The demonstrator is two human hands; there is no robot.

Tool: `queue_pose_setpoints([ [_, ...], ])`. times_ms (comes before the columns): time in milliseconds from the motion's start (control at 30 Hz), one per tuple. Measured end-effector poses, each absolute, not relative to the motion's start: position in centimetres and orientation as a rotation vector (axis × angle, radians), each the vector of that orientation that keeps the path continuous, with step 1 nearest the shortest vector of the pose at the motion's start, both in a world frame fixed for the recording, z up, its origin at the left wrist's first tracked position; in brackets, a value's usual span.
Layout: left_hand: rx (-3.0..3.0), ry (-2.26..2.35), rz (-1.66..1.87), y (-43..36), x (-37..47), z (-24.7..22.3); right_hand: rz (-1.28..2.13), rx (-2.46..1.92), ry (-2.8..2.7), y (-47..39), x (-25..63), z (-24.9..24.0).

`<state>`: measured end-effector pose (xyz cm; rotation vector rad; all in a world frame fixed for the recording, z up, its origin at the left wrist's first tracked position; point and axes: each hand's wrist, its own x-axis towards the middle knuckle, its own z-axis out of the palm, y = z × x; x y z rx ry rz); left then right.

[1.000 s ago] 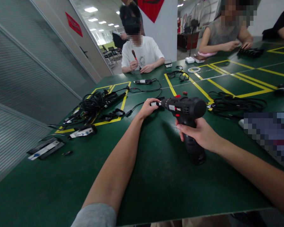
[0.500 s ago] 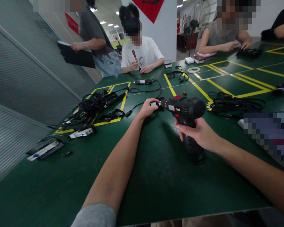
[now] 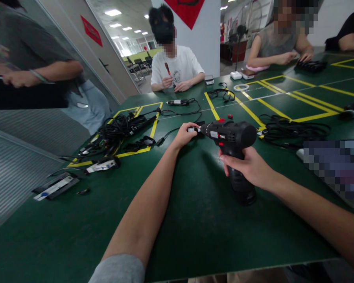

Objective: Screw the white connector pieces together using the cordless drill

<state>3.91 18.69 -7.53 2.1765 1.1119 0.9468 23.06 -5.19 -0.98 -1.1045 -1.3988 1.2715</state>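
A person at a green worktop (image 3: pixel 206 236) steadies a small black-and-silver part (image 3: pixel 191 129) with the left hand (image 3: pixel 185 134) while the right hand (image 3: pixel 250 165) levels a black power drill (image 3: pixel 231 135) at it. The part lies low against the worktop, straight ahead of the person, pinched by the left hand's fingers; the right hand is wrapped round the drill's grip, though whether a finger presses the trigger cannot be told. The drill's nose points left, its tip right beside the part, and contact at the bit is too small to make out. The step looks like driving or drawing a fastener. Done well, it calls for the bit to sit square in its seat before any power, the drill body in line with the fastener, light steady pressure along that line and a slow start, so the tip does not slip. The left hand's fingertips, close to the bit, are best held behind or to the side of its path, the part braced firmly on the worktop against twisting. A black cable (image 3: pixel 169 133) runs near the left hand and deserves slack, while a small red piece (image 3: pixel 230 116) lies just beyond the drill.
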Motion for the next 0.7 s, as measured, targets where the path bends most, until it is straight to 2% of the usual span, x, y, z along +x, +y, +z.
queue_pose_setpoints([
  [700, 2.165, 1.054, 0.956, 18.85, 3.70, -7.61, 1.263, -1.068, -1.386, -5.03, 23.12, -1.36],
])
